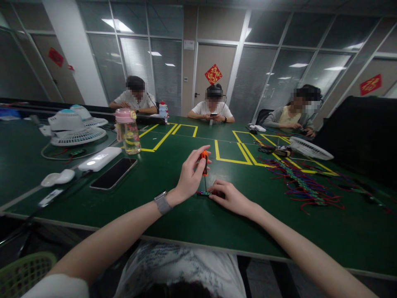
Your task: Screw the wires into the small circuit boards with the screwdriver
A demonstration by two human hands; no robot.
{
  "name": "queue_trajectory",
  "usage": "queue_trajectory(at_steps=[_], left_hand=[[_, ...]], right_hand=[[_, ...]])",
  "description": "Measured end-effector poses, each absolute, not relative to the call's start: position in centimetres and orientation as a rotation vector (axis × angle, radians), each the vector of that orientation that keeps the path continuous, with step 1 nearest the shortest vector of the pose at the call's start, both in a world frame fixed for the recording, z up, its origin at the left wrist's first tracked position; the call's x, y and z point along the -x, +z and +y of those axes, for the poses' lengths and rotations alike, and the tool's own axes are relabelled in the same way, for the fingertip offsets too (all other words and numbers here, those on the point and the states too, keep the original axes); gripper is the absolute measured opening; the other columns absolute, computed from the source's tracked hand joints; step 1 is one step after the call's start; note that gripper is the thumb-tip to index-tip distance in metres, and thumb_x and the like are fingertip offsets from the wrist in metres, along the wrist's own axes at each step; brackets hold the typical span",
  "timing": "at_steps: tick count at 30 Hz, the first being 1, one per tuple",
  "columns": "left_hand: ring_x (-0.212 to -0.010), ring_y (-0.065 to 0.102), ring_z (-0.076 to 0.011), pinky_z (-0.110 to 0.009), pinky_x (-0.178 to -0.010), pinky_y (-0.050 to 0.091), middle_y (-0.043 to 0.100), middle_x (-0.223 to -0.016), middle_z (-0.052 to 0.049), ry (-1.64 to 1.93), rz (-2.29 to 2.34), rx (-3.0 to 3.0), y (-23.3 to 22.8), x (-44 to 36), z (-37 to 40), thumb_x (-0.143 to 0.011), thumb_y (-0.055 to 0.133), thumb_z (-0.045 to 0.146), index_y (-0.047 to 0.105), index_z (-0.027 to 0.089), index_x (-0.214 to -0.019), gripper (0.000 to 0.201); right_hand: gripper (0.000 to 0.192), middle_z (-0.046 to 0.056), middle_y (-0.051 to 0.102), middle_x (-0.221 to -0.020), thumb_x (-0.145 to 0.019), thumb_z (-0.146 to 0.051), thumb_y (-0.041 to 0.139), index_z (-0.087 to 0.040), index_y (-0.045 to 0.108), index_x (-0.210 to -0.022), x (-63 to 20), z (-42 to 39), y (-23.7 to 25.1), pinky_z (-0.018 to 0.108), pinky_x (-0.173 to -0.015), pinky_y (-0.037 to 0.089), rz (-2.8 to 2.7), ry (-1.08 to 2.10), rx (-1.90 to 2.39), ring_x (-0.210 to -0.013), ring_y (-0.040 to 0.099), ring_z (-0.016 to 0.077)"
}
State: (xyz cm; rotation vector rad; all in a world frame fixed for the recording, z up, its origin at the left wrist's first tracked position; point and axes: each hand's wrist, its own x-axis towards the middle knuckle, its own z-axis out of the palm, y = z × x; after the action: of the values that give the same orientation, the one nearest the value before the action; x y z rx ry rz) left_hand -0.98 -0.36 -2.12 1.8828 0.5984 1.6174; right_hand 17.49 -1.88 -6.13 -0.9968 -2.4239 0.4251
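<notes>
My left hand (pixel 191 174) is wrapped around the orange and black handle of a screwdriver (pixel 205 169), held upright. Its thin shaft points down and the tip meets a small green circuit board (pixel 203 193) lying on the table. My right hand (pixel 228 195) rests low beside the board, with fingertips closed at its right edge and steadying it. The underside of those fingers and part of the board are hidden. A grey watch is on my left wrist.
To the right lies a long row of circuit boards with red and blue wires (pixel 299 180). On the left are a phone (pixel 114 174), a white power strip (pixel 99 159), a pink-lidded bottle (pixel 130 136) and a white fan (pixel 77 135). Several people sit across the green table (pixel 173 225).
</notes>
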Motion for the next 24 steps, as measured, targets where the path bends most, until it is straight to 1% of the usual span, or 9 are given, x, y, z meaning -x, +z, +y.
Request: queue_trajectory(at_steps=[2,5,7,10,13,15,17,21,24], left_hand=[[-0.086,0.06,-0.0128,-0.023,-0.071,0.056,0.055,-0.111,-0.007,1.625,0.612,-1.878,-2.09,0.96,-0.31,-0.096,0.045,0.028,0.051,0.025,-0.13,0.035],[-0.087,0.057,-0.0129,-0.022,-0.071,0.054,0.053,-0.103,-0.004,1.691,0.702,-1.961,-1.89,1.09,-0.36,-0.09,0.056,0.027,0.06,0.025,-0.119,0.029],[-0.089,0.055,-0.0134,-0.022,-0.073,0.053,0.052,-0.1,-0.004,1.719,0.739,-2.013,-1.79,1.19,-0.47,-0.088,0.06,0.027,0.063,0.025,-0.114,0.026],[-0.09,0.055,-0.0136,-0.023,-0.074,0.053,0.051,-0.102,-0.005,1.707,0.721,-2.01,-1.84,1.17,-0.57,-0.092,0.054,0.026,0.061,0.025,-0.119,0.028],[-0.091,0.058,-0.013,-0.024,-0.073,0.056,0.051,-0.115,-0.007,1.67,0.627,-1.926,-2.06,0.97,-0.41,-0.096,0.043,0.025,0.05,0.028,-0.134,0.038],[-0.092,0.06,-0.013,-0.024,-0.073,0.057,0.051,-0.121,-0.008,1.647,0.581,-1.884,-2.14,0.88,-0.24,-0.096,0.043,0.024,0.044,0.029,-0.138,0.042],[-0.09,0.06,-0.013,-0.024,-0.072,0.057,0.054,-0.119,-0.007,1.656,0.592,-1.888,-2.1,0.88,-0.13,-0.094,0.048,0.024,0.047,0.028,-0.136,0.042],[-0.088,0.057,-0.0132,-0.023,-0.073,0.055,0.055,-0.103,-0.004,1.709,0.702,-1.998,-1.81,1.05,-0.32,-0.087,0.061,0.024,0.06,0.025,-0.121,0.034],[-0.088,0.058,-0.0135,-0.024,-0.075,0.054,0.057,-0.103,-0.005,1.654,0.684,-2.019,-1.72,1.12,-0.53,-0.09,0.055,0.024,0.058,0.026,-0.124,0.033]], right_hand=[[0.016,0.004,0.057,-0.087,-0.09,-0.025,0.057,-0.017,0.068,-0.098,-17.5,-1.88,-6.11,0.025,-0.068,0.048,-2.423,0.431,0.995,-0.073,0.057,0.0133],[0.015,0.004,0.057,-0.087,-0.09,-0.025,0.057,-0.017,0.068,-0.097,-17.51,-1.87,-6.14,0.026,-0.068,0.048,-2.422,0.423,0.999,-0.073,0.057,0.0136],[0.015,0.004,0.057,-0.087,-0.09,-0.025,0.057,-0.018,0.068,-0.097,-17.52,-1.85,-6.17,0.026,-0.068,0.048,-2.42,0.417,0.997,-0.073,0.057,0.0138],[0.016,0.004,0.057,-0.087,-0.09,-0.025,0.057,-0.018,0.068,-0.097,-17.54,-1.85,-6.18,0.025,-0.067,0.048,-2.419,0.419,0.992,-0.072,0.057,0.0134],[0.016,0.004,0.058,-0.088,-0.09,-0.025,0.056,-0.018,0.068,-0.098,-17.54,-1.87,-6.12,0.025,-0.067,0.048,-2.418,0.423,0.988,-0.072,0.057,0.0132],[0.016,0.004,0.058,-0.087,-0.09,-0.024,0.056,-0.017,0.069,-0.098,-17.53,-1.87,-6.1,0.024,-0.066,0.048,-2.419,0.429,0.984,-0.072,0.057,0.0131],[0.015,0.004,0.057,-0.086,-0.089,-0.023,0.056,-0.017,0.069,-0.096,-17.51,-1.88,-6.11,0.024,-0.065,0.047,-2.419,0.43,0.985,-0.071,0.057,0.0128],[0.014,0.003,0.057,-0.083,-0.088,-0.021,0.057,-0.017,0.068,-0.095,-17.42,-2.0,-6.13,0.024,-0.063,0.047,-2.41,0.42,1.001,-0.069,0.056,0.0127],[0.016,0.003,0.059,-0.084,-0.086,-0.021,0.059,-0.018,0.066,-0.1,-17.36,-2.12,-6.1,0.025,-0.064,0.048,-2.379,0.418,0.998,-0.069,0.057,0.0131]])
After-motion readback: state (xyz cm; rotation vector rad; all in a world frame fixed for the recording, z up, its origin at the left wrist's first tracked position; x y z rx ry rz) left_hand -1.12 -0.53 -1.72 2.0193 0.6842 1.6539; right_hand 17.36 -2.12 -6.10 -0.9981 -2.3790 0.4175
